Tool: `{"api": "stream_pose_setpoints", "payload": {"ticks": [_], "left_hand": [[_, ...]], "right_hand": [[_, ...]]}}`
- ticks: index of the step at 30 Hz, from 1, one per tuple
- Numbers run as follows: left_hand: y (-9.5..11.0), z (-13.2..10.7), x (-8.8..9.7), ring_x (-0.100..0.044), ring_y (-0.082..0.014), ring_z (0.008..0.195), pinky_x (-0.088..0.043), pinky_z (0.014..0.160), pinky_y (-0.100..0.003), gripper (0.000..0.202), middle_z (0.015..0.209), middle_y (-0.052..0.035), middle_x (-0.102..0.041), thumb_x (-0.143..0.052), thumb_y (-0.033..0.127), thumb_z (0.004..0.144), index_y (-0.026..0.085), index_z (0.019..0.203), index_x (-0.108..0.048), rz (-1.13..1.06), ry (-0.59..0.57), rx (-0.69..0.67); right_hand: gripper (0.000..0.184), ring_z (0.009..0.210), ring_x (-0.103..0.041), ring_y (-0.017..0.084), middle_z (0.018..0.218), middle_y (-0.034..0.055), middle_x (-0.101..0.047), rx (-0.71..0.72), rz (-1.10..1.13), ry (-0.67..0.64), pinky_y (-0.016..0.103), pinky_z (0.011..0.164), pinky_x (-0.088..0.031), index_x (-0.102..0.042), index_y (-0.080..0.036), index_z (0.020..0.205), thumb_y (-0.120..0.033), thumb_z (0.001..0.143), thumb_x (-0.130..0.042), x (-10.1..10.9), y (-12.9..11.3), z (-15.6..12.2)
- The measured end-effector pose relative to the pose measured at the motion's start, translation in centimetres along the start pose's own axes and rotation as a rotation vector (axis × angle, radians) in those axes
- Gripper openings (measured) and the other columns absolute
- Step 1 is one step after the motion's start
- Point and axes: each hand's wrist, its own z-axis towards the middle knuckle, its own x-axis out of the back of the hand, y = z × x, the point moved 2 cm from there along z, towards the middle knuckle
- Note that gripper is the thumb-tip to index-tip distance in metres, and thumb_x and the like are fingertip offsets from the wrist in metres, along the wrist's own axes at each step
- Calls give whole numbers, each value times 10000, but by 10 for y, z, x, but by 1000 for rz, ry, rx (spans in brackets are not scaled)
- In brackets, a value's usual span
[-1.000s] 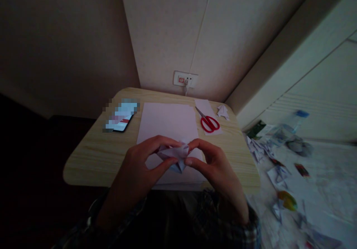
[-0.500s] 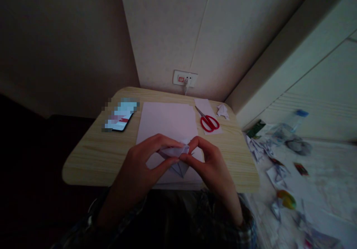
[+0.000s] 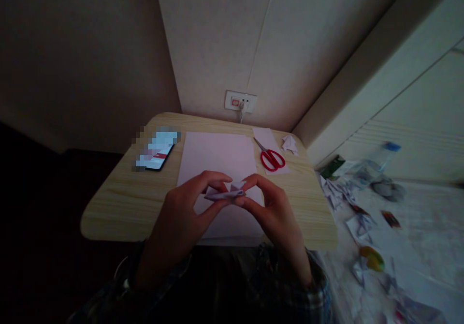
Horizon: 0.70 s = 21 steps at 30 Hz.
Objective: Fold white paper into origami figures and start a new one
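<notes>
A small folded piece of white paper (image 3: 227, 193) is pinched between both my hands above a white sheet (image 3: 221, 164) on the wooden table (image 3: 119, 203). My left hand (image 3: 184, 217) grips its left side with thumb and fingers closed. My right hand (image 3: 273, 210) pinches its right side. The paper lies nearly flat, edge-on to me.
A phone (image 3: 157, 154) lies at the table's left. Red scissors (image 3: 271, 158) rest on a smaller paper slip at the right, beside a small folded paper figure (image 3: 289, 143). A wall socket (image 3: 240, 102) sits behind. Paper scraps, a bottle (image 3: 377, 162) and clutter cover the surface at right.
Both hands have lifted slightly and turned the folded paper flatter; its hanging lower point no longer shows beneath my fingers.
</notes>
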Motion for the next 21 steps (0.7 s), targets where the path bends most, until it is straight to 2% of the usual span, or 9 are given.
{"api": "stream_pose_setpoints", "payload": {"ticks": [4,7,10,13,17,21], "left_hand": [[-1,2,-1,-646,-149,776,-523,709,-251,108,831,5,-683,-644,201,772,199,870,-599,47,34,-64],[-3,4,0,-632,-166,879,-514,788,-285,59,912,-21,-669,-629,190,786,195,842,-609,49,89,-120],[-8,5,1,-621,-170,919,-494,860,-315,34,947,-18,-656,-606,183,806,209,795,-624,103,148,-130],[-15,6,0,-623,-167,899,-487,866,-313,79,930,-10,-652,-594,172,816,215,763,-634,184,190,-143],[-23,6,-7,-617,-172,920,-483,858,-316,94,955,-23,-657,-582,149,825,215,801,-645,280,220,-265],[-33,6,-20,-609,-187,902,-487,810,-332,117,924,-50,-669,-543,143,848,192,817,-644,390,124,-407]], "right_hand": [[115,747,-569,148,728,-20,-613,91,56,60,269,717,-420,-584,-209,705,-240,785,-660,0,6,3],[164,768,-572,156,743,-10,-603,162,102,110,287,737,-437,-551,-209,661,-220,788,-653,-2,10,5],[154,796,-584,167,769,-1,-618,178,98,96,304,756,-451,-557,-210,673,-225,793,-651,-4,14,7],[54,861,-587,180,854,16,-638,216,-34,94,334,816,-455,-598,-219,801,-233,801,-650,-3,17,9],[296,1073,-525,221,1117,65,-586,372,-329,147,396,941,-410,-558,-256,1088,-236,808,-649,1,16,8],[153,1104,-494,228,1165,70,-566,479,-601,26,407,947,-385,-607,-253,1002,-195,882,-532,0,23,9]]}}
